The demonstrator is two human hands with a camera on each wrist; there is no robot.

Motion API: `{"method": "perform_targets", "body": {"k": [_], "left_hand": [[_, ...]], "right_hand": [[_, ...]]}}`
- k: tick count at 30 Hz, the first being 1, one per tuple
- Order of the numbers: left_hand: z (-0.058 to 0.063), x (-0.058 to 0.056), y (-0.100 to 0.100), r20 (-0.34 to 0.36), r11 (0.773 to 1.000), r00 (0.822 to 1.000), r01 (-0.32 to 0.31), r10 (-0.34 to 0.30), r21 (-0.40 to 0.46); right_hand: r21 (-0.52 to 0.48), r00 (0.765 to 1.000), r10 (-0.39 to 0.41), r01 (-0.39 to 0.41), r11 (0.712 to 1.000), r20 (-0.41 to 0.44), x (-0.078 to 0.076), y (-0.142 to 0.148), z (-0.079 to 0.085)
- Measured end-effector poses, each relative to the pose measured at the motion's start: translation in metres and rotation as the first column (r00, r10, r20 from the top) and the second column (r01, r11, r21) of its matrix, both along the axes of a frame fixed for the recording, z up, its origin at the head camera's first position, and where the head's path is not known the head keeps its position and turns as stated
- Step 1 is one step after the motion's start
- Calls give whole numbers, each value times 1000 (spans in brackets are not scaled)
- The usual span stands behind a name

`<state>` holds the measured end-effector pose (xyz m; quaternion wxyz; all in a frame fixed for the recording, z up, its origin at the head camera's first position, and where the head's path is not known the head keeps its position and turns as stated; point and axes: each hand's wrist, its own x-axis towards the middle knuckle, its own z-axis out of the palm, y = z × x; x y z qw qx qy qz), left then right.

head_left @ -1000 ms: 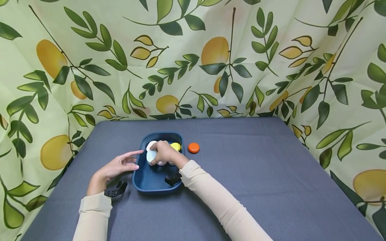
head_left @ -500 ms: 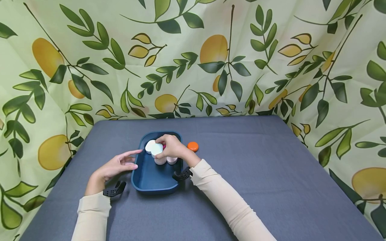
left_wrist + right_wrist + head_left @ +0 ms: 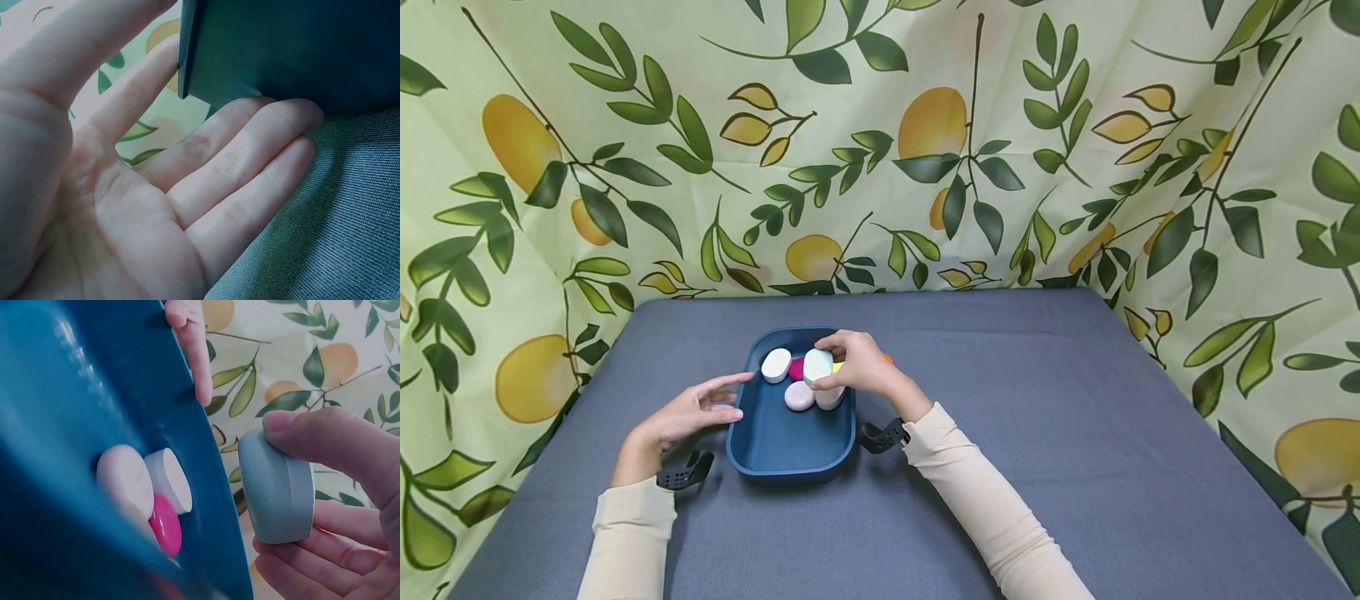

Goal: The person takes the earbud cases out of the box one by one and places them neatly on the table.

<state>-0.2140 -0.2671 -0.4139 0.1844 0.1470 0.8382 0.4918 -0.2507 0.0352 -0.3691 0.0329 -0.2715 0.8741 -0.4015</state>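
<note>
My right hand [image 3: 867, 364] pinches a pale blue-green rounded block [image 3: 272, 494] between thumb and fingers, held up over the right side of a blue bin [image 3: 792, 476]. In the bin, a white oval piece [image 3: 776, 365] leans near the left wall, next to a magenta piece [image 3: 797, 369]. A pale pink round piece [image 3: 799, 397] lies in front, with another pale piece [image 3: 830, 399] to its right. Part of a yellow piece [image 3: 838, 367] shows behind the held block. My left hand [image 3: 700, 411] stays at the bin's left wall, fingers loosely extended with the fingertips at it [image 3: 237, 162].
An orange round piece [image 3: 888, 358] lies on the table just right of the bin, mostly hidden behind my right hand. Grey cloth [image 3: 1037, 433] covers the table. A curtain [image 3: 880, 150] with a leaf and fruit print hangs behind and at both sides.
My right hand has lifted the pale blue-green block from beside the white piece and carried it right across the bin, uncovering the magenta and pale pink pieces. The left hand keeps its place.
</note>
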Motion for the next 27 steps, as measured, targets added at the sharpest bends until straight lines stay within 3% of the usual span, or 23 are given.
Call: {"method": "perform_targets", "body": {"k": [13,19,27], "left_hand": [[0,0,0,-3,1000,1000,1,-1,-1],[1,0,-1,2,1000,1000,-2,2,-7],[0,1,0,11,1000,1000,3,-3,3]], "right_hand": [[-74,998,-55,53,996,-16,3,51,-6],[-31,997,-62,61,998,-52,7,67,-14],[38,999,-33,34,999,-23,11,78,-31]]}}
